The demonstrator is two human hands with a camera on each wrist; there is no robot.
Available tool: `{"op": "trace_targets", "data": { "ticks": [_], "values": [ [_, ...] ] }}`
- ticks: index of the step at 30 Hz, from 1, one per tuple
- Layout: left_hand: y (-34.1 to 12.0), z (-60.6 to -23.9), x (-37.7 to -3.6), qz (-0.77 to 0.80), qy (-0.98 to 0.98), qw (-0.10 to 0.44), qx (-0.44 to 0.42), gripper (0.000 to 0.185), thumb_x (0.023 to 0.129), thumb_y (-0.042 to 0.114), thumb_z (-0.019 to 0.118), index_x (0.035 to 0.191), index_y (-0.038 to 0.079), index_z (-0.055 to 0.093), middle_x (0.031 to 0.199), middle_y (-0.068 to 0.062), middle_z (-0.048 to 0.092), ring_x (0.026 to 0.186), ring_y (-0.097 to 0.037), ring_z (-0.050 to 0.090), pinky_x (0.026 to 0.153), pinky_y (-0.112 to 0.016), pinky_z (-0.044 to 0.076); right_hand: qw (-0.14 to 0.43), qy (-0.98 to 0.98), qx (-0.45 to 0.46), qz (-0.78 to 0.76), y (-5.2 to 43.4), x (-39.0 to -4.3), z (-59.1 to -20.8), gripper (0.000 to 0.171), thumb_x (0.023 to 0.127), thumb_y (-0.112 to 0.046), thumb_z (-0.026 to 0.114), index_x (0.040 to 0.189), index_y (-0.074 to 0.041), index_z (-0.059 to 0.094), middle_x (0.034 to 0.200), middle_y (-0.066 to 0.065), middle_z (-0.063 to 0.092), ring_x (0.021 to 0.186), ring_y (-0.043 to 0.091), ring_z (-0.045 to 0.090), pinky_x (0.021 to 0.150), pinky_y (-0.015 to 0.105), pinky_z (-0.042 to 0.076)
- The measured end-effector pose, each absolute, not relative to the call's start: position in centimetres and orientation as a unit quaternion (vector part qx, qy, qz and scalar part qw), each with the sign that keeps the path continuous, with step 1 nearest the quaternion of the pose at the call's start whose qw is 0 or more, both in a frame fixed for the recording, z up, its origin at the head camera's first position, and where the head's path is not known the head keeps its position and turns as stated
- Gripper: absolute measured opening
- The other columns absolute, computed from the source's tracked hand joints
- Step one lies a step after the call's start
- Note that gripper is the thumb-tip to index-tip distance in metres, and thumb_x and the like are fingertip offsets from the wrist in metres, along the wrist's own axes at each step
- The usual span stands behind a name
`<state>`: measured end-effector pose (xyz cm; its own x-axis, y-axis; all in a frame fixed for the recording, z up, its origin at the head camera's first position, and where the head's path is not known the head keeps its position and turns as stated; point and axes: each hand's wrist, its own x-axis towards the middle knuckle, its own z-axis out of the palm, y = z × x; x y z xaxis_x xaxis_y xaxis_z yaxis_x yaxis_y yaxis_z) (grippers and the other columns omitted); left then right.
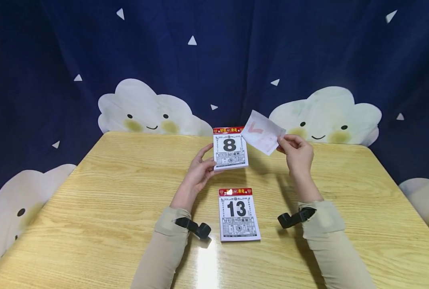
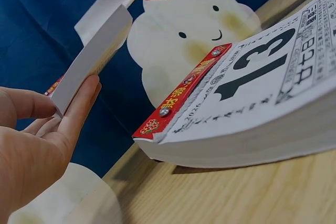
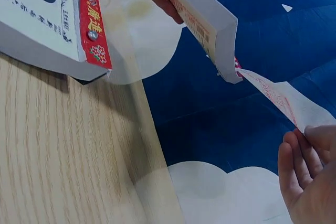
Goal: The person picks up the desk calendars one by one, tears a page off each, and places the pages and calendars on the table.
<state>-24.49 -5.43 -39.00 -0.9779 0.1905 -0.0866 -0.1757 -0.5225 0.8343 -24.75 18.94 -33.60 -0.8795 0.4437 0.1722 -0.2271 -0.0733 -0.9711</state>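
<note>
left hand (image 1: 199,170) fingers grip calendar pad "8" (image 1: 230,149), raised near surface (image 1: 92,208) far edge | right hand (image 1: 297,151) fingers pinch loose sheet (image 1: 263,132), print unreadable | pad "13" (image 1: 238,214) flat, near edge

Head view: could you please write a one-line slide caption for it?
Left hand holds the tear-off calendar pad showing 8 while right hand pinches its thin torn page.

2 beige long sleeves (image 1: 164,245) reach to the wrists, each wrist carrying a black strapped camera mount (image 1: 194,228).
</note>
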Motion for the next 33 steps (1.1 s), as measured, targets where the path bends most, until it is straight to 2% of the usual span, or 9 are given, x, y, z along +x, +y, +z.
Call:
{"op": "trace_targets", "data": {
  "ticks": [2, 6, 9, 21, 33],
  "values": [
    [-5.5, -39.0, -24.5, 0.872, 0.477, 0.105, 0.007, 0.066, 0.081, -0.017, 0.038, 0.139, 0.014, 0.033, 0.108, -0.023, 0.060, 0.073, -0.018, 0.067, 0.072, -0.032, 0.056, 0.230, -0.635, -0.090, 0.732, 19.2, -24.7, -33.5, 0.005, 0.078, 0.001, 0.066, 0.082, 0.002, 0.062, 0.060, -0.004, 0.062, 0.054, 0.005, 0.061, 0.059, 0.019, 0.055],
    [-5.6, -38.8, -24.6, 0.872, 0.479, 0.103, 0.003, 0.066, 0.081, -0.016, 0.038, 0.139, 0.016, 0.034, 0.121, -0.029, 0.052, 0.075, -0.017, 0.066, 0.072, -0.031, 0.056, 0.239, -0.624, -0.094, 0.738, 19.7, -24.7, -33.3, 0.012, 0.078, 0.002, 0.066, 0.087, 0.008, 0.062, 0.060, -0.003, 0.063, 0.054, 0.007, 0.062, 0.059, 0.019, 0.055],
    [-5.9, -38.8, -24.7, 0.873, 0.478, 0.098, -0.008, 0.066, 0.081, -0.015, 0.039, 0.139, 0.017, 0.035, 0.121, -0.027, 0.052, 0.074, -0.017, 0.066, 0.071, -0.029, 0.056, 0.248, -0.617, -0.100, 0.740, 20.2, -24.7, -33.2, 0.017, 0.078, 0.002, 0.066, 0.091, 0.012, 0.061, 0.061, -0.002, 0.063, 0.055, 0.007, 0.062, 0.059, 0.019, 0.055],
    [-6.5, -38.9, -24.9, 0.859, 0.501, 0.102, 0.009, 0.067, 0.081, -0.016, 0.038, 0.138, 0.017, 0.035, 0.111, -0.023, 0.058, 0.074, -0.018, 0.066, 0.071, -0.032, 0.057, 0.242, -0.612, -0.123, 0.743, 21.2, -24.5, -33.1, 0.011, 0.078, 0.000, 0.067, 0.087, 0.005, 0.062, 0.063, 0.000, 0.063, 0.057, 0.008, 0.063, 0.061, 0.020, 0.056],
    [-7.2, -39.3, -25.1, 0.841, 0.528, 0.117, 0.011, 0.068, 0.082, -0.014, 0.038, 0.141, 0.018, 0.031, 0.127, -0.031, 0.046, 0.076, -0.018, 0.066, 0.076, -0.034, 0.056, 0.239, -0.624, -0.138, 0.731, 21.9, -24.2, -33.8, 0.018, 0.077, 0.000, 0.069, 0.091, 0.009, 0.063, 0.063, 0.000, 0.063, 0.057, 0.008, 0.064, 0.059, 0.020, 0.055]
  ]
}}
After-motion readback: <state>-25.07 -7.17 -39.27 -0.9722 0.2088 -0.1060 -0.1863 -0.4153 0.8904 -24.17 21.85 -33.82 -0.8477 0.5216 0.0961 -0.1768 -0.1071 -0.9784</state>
